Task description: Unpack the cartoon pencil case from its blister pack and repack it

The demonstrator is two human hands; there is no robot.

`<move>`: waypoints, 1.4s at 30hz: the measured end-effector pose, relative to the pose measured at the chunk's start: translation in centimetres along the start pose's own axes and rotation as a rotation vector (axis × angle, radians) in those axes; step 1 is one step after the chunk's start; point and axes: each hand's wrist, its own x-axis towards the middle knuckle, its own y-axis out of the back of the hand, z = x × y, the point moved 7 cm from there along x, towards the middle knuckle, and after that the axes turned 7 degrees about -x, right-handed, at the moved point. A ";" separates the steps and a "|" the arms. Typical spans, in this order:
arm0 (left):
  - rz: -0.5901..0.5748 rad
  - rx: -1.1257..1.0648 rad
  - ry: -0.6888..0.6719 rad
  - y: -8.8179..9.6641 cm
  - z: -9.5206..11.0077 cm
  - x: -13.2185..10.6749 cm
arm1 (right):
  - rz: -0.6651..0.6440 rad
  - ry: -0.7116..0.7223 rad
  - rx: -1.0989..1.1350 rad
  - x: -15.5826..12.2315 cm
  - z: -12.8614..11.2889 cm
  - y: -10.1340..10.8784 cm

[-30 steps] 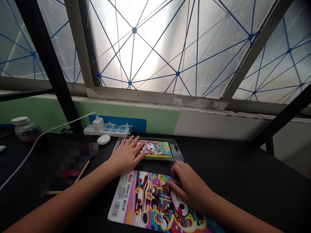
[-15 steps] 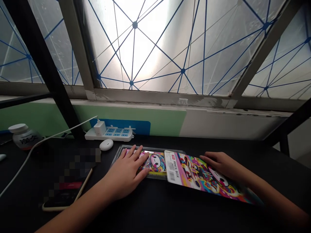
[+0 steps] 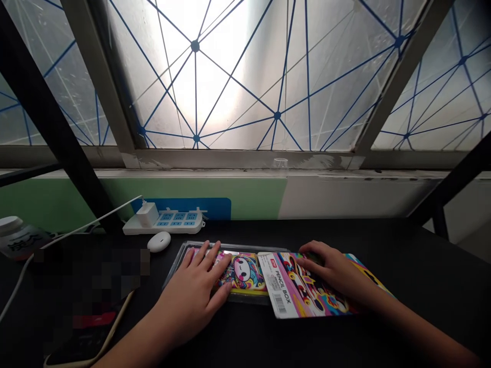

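A colourful pencil box with a round white cartoon face lies in a clear plastic tray on the black desk. Spread flat over its left part is my left hand, open, covering some of the print. A bright printed card marked "PENCIL BOX" with a barcode overlaps the right end of box and tray. My right hand rests on top of this card near its far edge, thumb and fingers apart. The hand and forearm hide the card's middle.
A white power strip with a plugged-in charger stands by the wall, near a white earbud case. At left are a white-lidded jar, a white cable and a phone. Black frame posts slant at both sides.
The card has turned, its right end swinging away from me and flattening toward the desk. My right hand has shifted left along it. My left hand stays on the pencil box; the view has shifted slightly.
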 end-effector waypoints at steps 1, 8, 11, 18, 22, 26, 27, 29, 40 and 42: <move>0.006 0.001 -0.005 0.0 0.0 0.0 | -0.007 -0.016 0.005 0.0 0.5 0.1; -0.046 0.013 0.017 0.1 0.3 0.0 | -0.069 -0.053 0.014 0.6 3.7 0.4; -0.064 0.029 0.015 0.3 0.4 -0.1 | -0.104 -0.036 0.000 0.9 4.7 0.5; -0.062 0.070 -0.004 0.3 0.5 -0.3 | -0.104 -0.069 -0.020 1.5 6.8 1.6; -0.055 0.070 -0.014 0.2 0.5 -0.3 | -0.098 -0.065 -0.035 1.4 7.0 2.2; -0.030 0.059 -0.035 0.2 0.4 -0.3 | -0.056 -0.091 -0.039 1.2 7.2 3.2; -0.022 0.059 -0.040 0.2 0.4 -0.3 | -0.049 -0.100 -0.035 1.1 7.1 3.4; -0.012 0.064 -0.045 0.1 0.4 -0.3 | -0.044 -0.114 -0.025 0.9 6.6 3.5; 0.000 -0.064 -0.034 -1.2 3.3 -0.5 | -0.012 -0.083 0.049 -1.0 -0.6 0.3; -0.009 -0.202 -0.045 -1.0 4.4 -1.0 | -0.012 -0.054 0.031 -1.1 -1.1 0.3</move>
